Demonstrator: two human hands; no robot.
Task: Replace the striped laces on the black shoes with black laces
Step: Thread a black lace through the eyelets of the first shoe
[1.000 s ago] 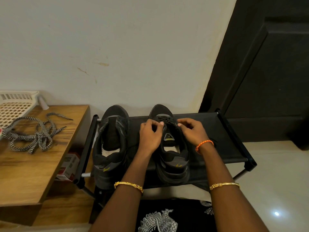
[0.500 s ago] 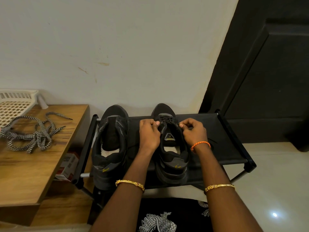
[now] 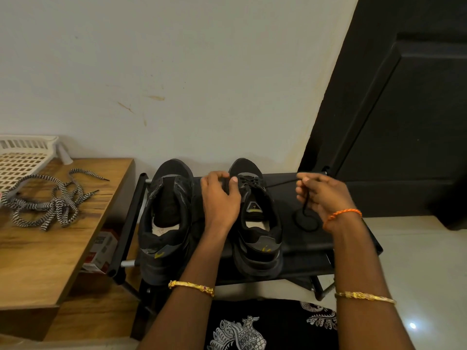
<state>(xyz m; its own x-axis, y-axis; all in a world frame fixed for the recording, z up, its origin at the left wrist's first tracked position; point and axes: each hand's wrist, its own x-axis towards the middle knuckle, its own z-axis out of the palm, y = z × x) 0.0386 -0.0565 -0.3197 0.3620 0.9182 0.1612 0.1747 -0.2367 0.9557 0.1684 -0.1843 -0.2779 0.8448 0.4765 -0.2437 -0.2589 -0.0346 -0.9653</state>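
Two black shoes stand side by side on a black rack [image 3: 353,251], toes toward the wall. The left shoe [image 3: 166,223] has no lace. The right shoe [image 3: 257,223] has a black lace [image 3: 280,184] threaded near its toe. My left hand [image 3: 221,198] grips the left edge of the right shoe's eyelet area. My right hand [image 3: 323,195], to the right of the shoe, pinches the black lace, which runs taut from the eyelets and hangs in a loop below the fingers. The striped laces [image 3: 50,200] lie in a heap on the wooden table.
A wooden table [image 3: 50,248] stands left of the rack, with a white lattice basket [image 3: 22,157] at its back. A small box [image 3: 101,251] sits under the table. A black door [image 3: 404,122] is at the right, and a patterned black cloth [image 3: 252,327] lies below.
My right hand has moved right, away from the shoe, drawing the black lace out taut. My left hand stays on the shoe.
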